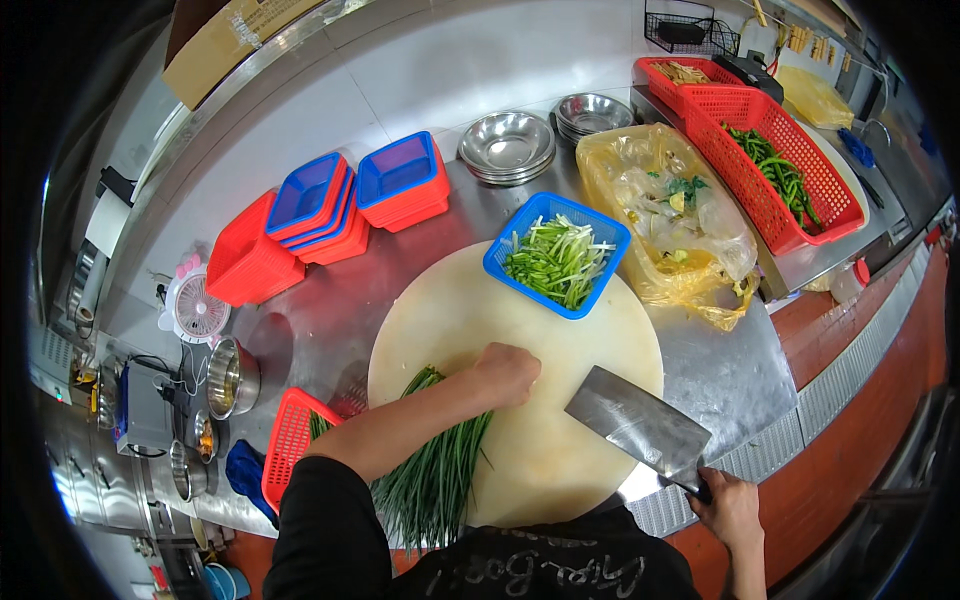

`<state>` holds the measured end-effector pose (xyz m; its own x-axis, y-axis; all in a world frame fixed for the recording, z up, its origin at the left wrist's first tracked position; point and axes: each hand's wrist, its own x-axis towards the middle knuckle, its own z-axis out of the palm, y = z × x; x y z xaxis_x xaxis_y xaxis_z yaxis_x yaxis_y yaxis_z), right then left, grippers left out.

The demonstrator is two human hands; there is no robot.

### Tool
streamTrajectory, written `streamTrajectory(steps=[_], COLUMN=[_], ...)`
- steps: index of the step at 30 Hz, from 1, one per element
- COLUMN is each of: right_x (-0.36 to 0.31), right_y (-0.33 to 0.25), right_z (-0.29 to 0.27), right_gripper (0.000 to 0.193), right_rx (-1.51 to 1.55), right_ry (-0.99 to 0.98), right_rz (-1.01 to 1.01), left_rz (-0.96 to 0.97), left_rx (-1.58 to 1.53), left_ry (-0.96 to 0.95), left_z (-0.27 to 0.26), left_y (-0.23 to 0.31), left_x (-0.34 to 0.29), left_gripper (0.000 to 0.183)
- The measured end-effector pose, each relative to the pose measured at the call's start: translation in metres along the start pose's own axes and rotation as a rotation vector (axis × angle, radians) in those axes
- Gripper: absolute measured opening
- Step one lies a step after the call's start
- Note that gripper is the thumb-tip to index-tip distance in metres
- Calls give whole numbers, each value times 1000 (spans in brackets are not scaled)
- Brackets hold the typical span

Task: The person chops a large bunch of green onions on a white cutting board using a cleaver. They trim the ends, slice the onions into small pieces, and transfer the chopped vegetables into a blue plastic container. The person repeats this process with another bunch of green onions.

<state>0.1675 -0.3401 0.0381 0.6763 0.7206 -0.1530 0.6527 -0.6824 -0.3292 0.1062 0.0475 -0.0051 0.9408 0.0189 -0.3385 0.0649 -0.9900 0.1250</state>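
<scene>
My right hand (728, 508) grips the black handle of a broad cleaver (640, 420), its blade tilted over the right edge of a round, pale cutting board (560, 450). My left hand (510, 375) is curled closed above the middle of the board; whatever its fingers may hold is hidden. Under my left forearm lies a bunch of long, thin Chinese chives (430, 480), hanging past the board's near edge. At the board's far side, a blue basket (555, 205) holds cut green and white strips (562, 260).
Red and blue plastic baskets (402, 180) are stacked at the back left, beside metal bowls (508, 143). A yellow plastic bag (700, 300) lines a container right of the board. Farther right, a red basket (840, 205) holds green peppers. Another red basket (288, 445) stands left.
</scene>
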Motion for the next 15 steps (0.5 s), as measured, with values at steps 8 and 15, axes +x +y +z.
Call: streamTrajectory(steps=[8,15], right_x=[-3,0], right_y=[2,4], right_z=[2,8], right_gripper=[40,38], right_rx=[-15,-15], right_ry=[43,-3], right_rz=[-21,-15], left_rz=[-286,-737], left_rx=[-660,-1784], left_ry=[706,270], left_z=[-88,-18], left_y=[-48,-85], left_x=[45,57], left_gripper=[41,36])
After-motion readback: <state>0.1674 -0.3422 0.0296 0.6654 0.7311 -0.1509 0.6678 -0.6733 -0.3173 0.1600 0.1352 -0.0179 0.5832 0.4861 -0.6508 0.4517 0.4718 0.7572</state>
